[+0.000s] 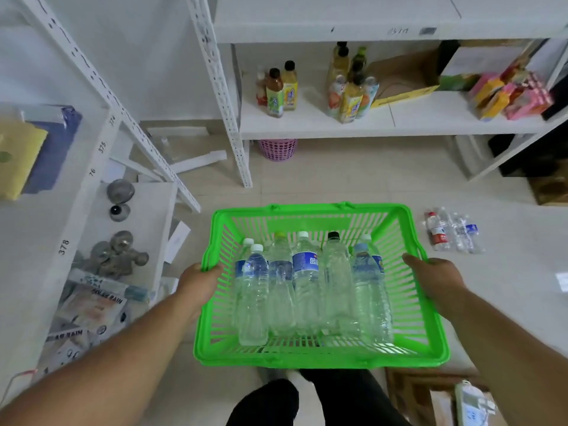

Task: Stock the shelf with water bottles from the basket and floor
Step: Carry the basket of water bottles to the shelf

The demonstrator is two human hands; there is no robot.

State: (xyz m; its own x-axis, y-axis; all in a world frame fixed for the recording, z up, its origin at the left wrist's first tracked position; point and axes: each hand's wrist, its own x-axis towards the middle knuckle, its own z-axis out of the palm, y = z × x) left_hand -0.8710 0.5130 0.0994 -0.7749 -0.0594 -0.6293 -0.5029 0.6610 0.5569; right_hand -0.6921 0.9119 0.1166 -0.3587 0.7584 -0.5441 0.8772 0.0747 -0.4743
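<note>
Two hands on the green basket (319, 355) now: the left hand (199, 282) grips the rim on its side with fingers curled over the edge, and the right hand (430, 279) clamps the opposite rim the same way, thumb on top. Between the hands, inside the basket, lie the water bottles (307, 284), about seven of them packed side by side, caps pointing away from the person; most caps are white, one is black, one yellowish, and several carry blue labels. Out beyond the right hand, down on the floor (353, 182), sits a small cluster of loose bottles (451, 232), one with a red label, well apart from the basket. Straight ahead of both hands stands the white shelf (399, 124), holding juice and tea bottles (279, 90) toward the left-hand side, a cardboard box (402, 78) in the middle, and pink and yellow packets (507, 95) off past the right hand. Under that shelf, a pink perforated bin (278, 149) rests on the floor, contents hidden from here.
</note>
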